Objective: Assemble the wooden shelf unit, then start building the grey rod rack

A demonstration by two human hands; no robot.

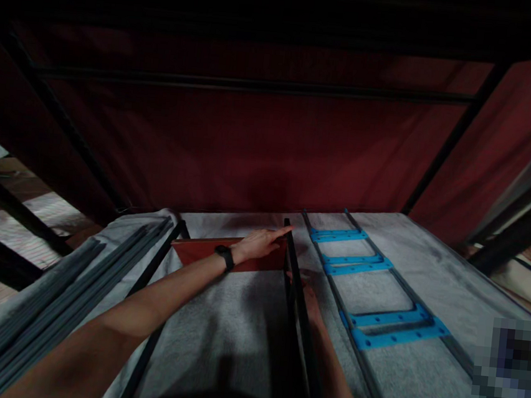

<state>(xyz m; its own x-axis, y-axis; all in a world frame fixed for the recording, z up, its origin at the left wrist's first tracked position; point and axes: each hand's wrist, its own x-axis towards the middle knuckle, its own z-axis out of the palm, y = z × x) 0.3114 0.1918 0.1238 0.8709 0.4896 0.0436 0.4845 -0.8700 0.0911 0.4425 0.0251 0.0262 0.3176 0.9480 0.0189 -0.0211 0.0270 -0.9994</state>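
My left hand (pixel 257 246), with a black watch (pixel 225 257) on its wrist, reaches over a reddish-brown panel (pixel 199 253). Its fingers are stretched out, and the index fingertip meets the far end of a black bar. That black frame (pixel 300 302) has two long bars with the panel set between them at the far end. On the outer side of the right bar is my right hand (pixel 311 300). Its fingers curl around the bar, their tips showing at the inner side; part of the hand is hidden by the bar.
Grey cloth (pixel 217 307) covers the surface beneath. Grey rods (pixel 62 304) lie in a bundle at left. To the right lies a ladder-like rack (pixel 397 337) with blue crosspieces. Dark red fabric (pixel 261 148) and black posts (pixel 459 136) enclose the far side.
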